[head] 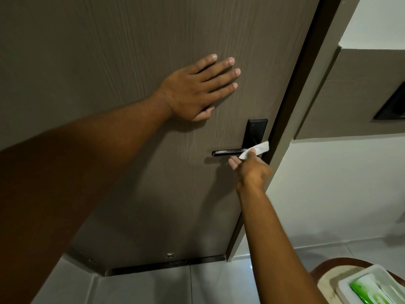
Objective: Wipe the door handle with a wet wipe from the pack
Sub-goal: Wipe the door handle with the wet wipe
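Observation:
A black lever door handle [225,153] with a tall black backplate [256,130] sits on the right side of a brown wood-grain door [131,51]. My right hand [249,170] holds a white wet wipe [255,149] against the handle where the lever meets the plate. The wipe covers that end of the lever. My left hand [197,88] lies flat on the door, fingers spread, up and left of the handle. A green and white wet wipe pack [370,290] lies in a white tray at the bottom right.
The white tray [350,279] rests on a round wooden stool or table [322,273] at the lower right. The door frame [306,84] runs along the door's right edge, with a white wall beyond. A dark wall panel [392,106] is at the far right. Pale floor tiles [175,286] lie below.

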`<state>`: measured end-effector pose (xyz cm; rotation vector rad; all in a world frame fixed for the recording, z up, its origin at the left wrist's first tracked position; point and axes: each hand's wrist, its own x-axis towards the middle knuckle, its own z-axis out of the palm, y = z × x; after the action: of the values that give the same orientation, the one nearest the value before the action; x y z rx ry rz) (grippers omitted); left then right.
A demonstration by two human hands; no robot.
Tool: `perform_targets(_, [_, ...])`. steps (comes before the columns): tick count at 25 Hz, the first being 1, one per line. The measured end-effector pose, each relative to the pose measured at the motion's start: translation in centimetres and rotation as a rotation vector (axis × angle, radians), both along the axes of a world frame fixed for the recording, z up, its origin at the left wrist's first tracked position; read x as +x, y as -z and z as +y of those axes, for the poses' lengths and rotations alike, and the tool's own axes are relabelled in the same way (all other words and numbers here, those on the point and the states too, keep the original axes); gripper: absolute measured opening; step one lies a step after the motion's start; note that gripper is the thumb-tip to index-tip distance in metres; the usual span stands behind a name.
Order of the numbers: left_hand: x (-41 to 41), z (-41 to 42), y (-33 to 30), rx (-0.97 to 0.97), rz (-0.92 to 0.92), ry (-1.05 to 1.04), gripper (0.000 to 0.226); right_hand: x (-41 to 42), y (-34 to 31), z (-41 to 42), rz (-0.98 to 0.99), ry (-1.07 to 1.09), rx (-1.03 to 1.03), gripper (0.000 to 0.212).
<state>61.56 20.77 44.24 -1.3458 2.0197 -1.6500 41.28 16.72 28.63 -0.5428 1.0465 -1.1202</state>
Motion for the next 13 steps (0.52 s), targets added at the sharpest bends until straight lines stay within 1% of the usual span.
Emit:
perform_targets(2, [0.0,0.0,-0.1,0.001,0.009,0.005,0.071,0.9,-0.1,1.2,-0.090,-0.061,0.058,0.013])
perform_targets(5, [-0.1,0.0,-0.1,0.013,0.017,0.005,0.071,1.9,0.9,2.4,-0.123,-0.125,0.060,0.011])
perform_targets(7, [0.0,-0.1,-0.1,0.012,0.011,0.005,0.072,1.9,1.9,2.5,-0.215,-0.185,0.056,0.011])
perform_targets(8, [0.1,-0.2,-0.2,0.009,0.006,0.005,0.072,1.9,2.3,2.6,-0.277,-0.229,0.053,0.013])
perform_targets(11, [0.3,-0.3,0.0,-0.004,-0.005,0.006,0.072,2.7,3.3,3.0,-0.434,-0.358,0.048,0.030])
perform_targets(13, [0.4,-0.3,0.2,-0.006,-0.002,0.005,0.072,3.6,3.7,3.5,-0.474,-0.435,0.043,0.032])
